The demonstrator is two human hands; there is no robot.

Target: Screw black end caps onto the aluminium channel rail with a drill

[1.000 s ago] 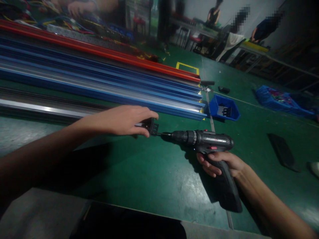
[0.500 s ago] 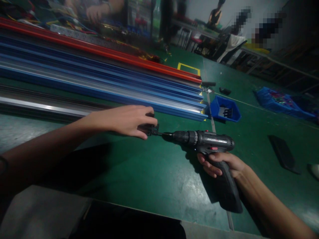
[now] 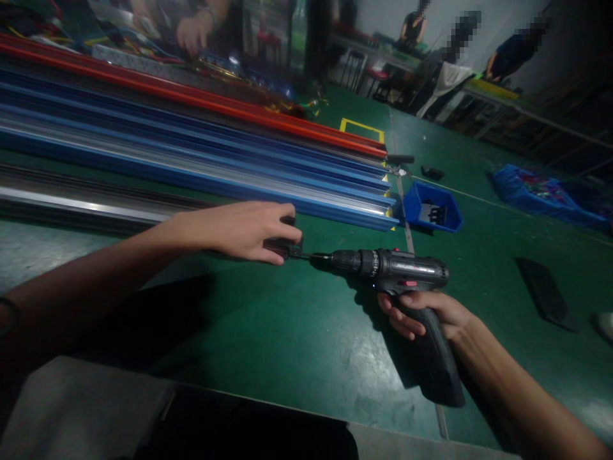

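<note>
My right hand (image 3: 421,313) is wrapped round the handle of a black cordless drill (image 3: 407,268), which points left. The drill's thin bit reaches a small black end piece (image 3: 293,248) at the tip of a dark metal profile (image 3: 96,206). Over that end lies my left hand (image 3: 249,233), its fingers curled round the profile and the end piece. My left palm hides most of the profile's end, so how the bit sits in the piece cannot be made out.
Blue profiles (image 3: 215,163) and a red profile (image 3: 215,99) lie behind my left hand. A blue bin (image 3: 414,220) with black parts stands right of them. Further right are a flat black object (image 3: 546,294) and a blue tray (image 3: 507,176). A co-worker's hand (image 3: 194,32) is across the table.
My hands, the drill and the profile hold almost the same place. Across the table the co-worker's hand has moved slightly right and down.
</note>
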